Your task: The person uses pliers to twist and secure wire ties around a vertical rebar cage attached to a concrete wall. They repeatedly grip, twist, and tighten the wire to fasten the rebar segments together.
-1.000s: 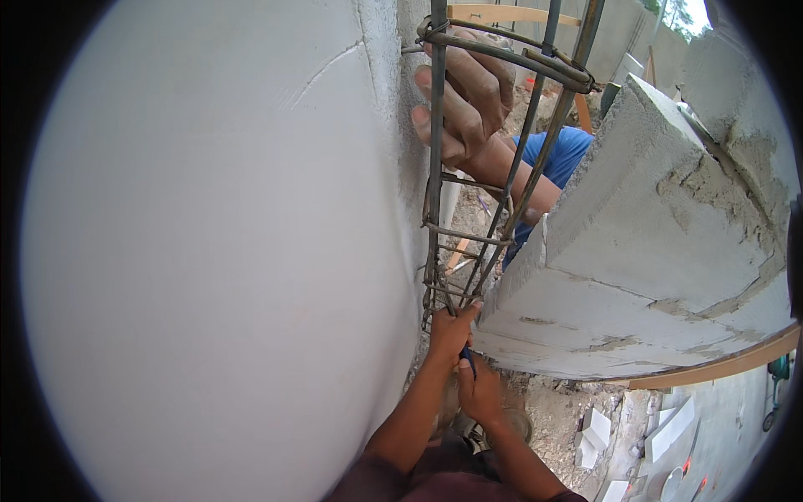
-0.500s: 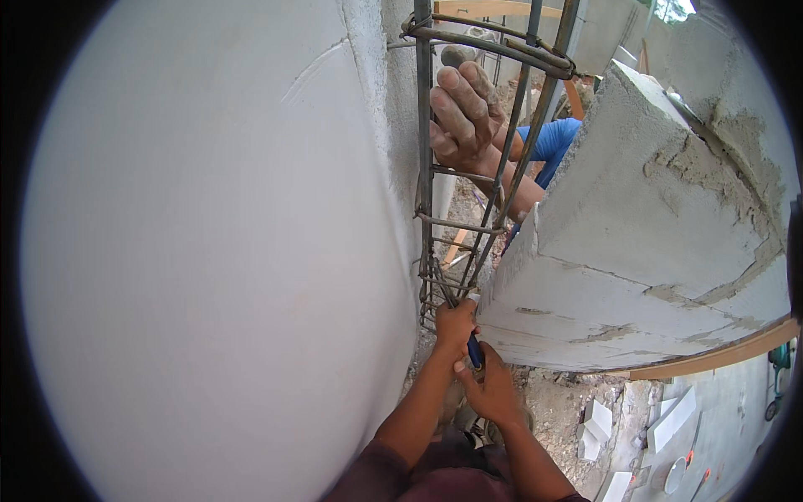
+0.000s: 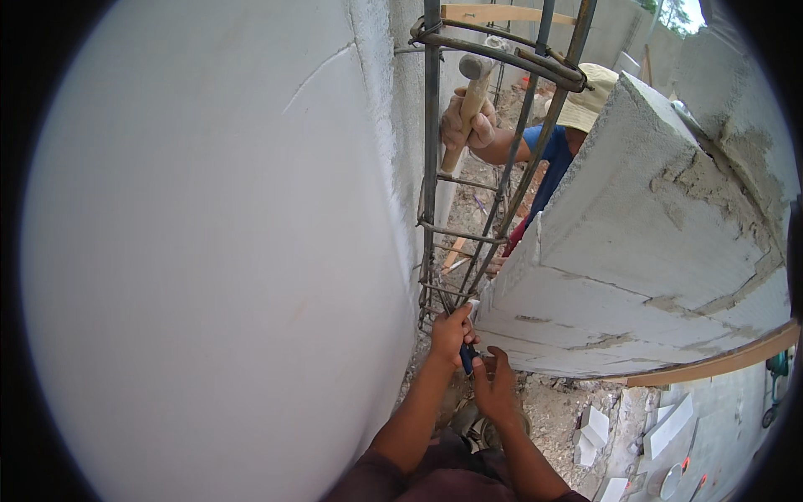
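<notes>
Around a slim blue-handled tool (image 3: 467,358) my left hand (image 3: 450,335) is closed, low beside the rebar cage (image 3: 431,125). The tool's upper part is mostly hidden by the fingers, so its kind is unclear. Just below and to the right, my right hand (image 3: 495,389) has its thumb and fingers apart close to the handle's lower end; whether they touch it is hard to tell. Beyond the cage, a co-worker's hand (image 3: 465,121) grips a hammer (image 3: 477,67) by its wooden handle, head up.
A smooth pale wall (image 3: 226,251) stands close on my left. To the right rises a block wall (image 3: 636,217) with mortar smears and a timber strip (image 3: 728,356) along its base. Cut white blocks (image 3: 669,425) and a bucket (image 3: 667,480) lie at lower right.
The co-worker's hand, formerly raised close to the bars, has drawn back and now shows the hammer upright; their hat has come into view. My right hand's fingers have spread slightly.
</notes>
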